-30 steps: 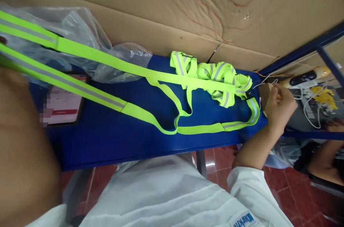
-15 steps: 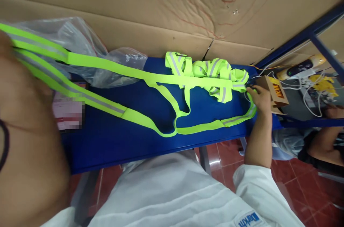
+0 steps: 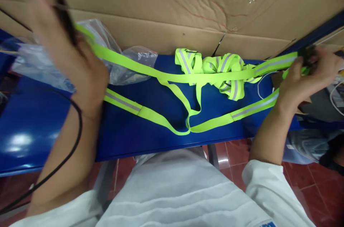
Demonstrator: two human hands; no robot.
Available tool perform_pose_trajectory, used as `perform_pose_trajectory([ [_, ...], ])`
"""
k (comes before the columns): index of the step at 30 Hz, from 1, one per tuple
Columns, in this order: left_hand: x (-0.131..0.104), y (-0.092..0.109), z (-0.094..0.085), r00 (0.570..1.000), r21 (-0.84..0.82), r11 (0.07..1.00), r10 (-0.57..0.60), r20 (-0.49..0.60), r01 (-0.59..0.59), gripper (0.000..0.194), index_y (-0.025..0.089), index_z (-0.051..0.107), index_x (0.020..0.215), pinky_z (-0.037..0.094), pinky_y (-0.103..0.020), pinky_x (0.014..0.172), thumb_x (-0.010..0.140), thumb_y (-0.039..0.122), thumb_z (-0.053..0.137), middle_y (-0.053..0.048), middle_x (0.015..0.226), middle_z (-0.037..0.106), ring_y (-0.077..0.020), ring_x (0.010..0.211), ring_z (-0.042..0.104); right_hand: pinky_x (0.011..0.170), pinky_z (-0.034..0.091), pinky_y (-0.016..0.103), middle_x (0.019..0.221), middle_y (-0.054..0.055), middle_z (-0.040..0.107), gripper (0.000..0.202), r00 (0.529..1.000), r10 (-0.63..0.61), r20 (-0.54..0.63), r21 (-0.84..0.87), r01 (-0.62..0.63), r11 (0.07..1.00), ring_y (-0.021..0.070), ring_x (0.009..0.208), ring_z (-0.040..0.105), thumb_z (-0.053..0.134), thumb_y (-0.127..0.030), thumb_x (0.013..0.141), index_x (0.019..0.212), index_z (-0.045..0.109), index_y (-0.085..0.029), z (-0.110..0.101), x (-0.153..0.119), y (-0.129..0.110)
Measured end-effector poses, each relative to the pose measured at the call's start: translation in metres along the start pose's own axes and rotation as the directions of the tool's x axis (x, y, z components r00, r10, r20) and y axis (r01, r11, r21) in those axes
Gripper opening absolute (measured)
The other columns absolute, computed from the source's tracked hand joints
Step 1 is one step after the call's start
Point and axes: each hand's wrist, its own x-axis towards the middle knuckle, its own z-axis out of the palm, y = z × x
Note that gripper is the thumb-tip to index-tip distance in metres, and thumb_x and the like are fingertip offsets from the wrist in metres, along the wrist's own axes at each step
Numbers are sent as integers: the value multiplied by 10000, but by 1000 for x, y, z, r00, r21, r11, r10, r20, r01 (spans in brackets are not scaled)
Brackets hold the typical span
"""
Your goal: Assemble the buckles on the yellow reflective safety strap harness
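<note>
A neon-yellow elastic harness (image 3: 166,123) with grey reflective strips is stretched between both hands, its straps joined by a web in the middle. My left hand (image 3: 83,66), blurred by motion, is raised at the left; a black piece (image 3: 64,19) sits between its thumb side and extended fingers, where the upper strap ends. At the right, my right hand (image 3: 303,76) is closed around the other end of the harness, near a dark, blurred buckle-like part (image 3: 309,55). Behind the upper strap lies a heap of similar bundled straps (image 3: 225,66).
Clear plastic bags (image 3: 137,60) lie along the cardboard wall (image 3: 120,15) at the back of the blue table (image 3: 129,141). A black cable (image 3: 72,148) runs by my left forearm. White cables and part of another person are at the far right.
My left hand has moved right and up into fuller view. My right hand has moved right, pulling its end of the harness outward, and the upper strap now extends farther right.
</note>
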Motion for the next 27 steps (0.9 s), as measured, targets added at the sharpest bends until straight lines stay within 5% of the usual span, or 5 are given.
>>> perform_pose_trajectory([
  [4,18,114,-15,867,82,997,-38,497,-3,682,258,59,1719,553,-666,1071,1088,222,313,-141,1489,569,-360,1299,616,995,507,554,1325,182,613,520,983,-141,115,-135,156,978,381,1227,615,677,-14,857,1316,788,-231,42,2,-74],
  [8,4,182,-11,812,-97,995,75,579,-23,656,264,206,1726,541,-568,1078,1073,207,246,-203,1564,506,-380,1275,635,996,558,531,1331,162,587,631,934,-231,271,11,237,971,345,1278,590,516,14,892,1442,680,-249,79,-41,-141],
  [14,-30,197,3,771,-147,989,89,630,5,688,192,207,1725,617,-403,871,1039,207,259,-235,1549,505,-310,1079,716,1015,612,492,1345,101,547,753,868,-272,415,121,244,962,338,1311,573,494,-147,1018,1676,285,-449,89,-96,-174],
  [23,-40,200,-1,775,-82,995,93,626,-54,686,145,245,1712,614,-336,756,1031,218,288,-232,1555,517,-309,1065,731,1090,567,524,1311,110,545,803,858,-317,403,192,259,946,323,1271,574,353,-41,1001,1696,241,-427,94,-106,-182],
  [27,-42,204,-5,777,-148,989,112,620,-25,651,143,290,1697,624,-360,822,1051,215,244,-248,1582,496,-326,1120,716,1183,499,559,1411,147,526,721,791,-338,510,334,180,925,352,1365,538,380,-157,1051,1724,200,-344,94,-111,-194],
])
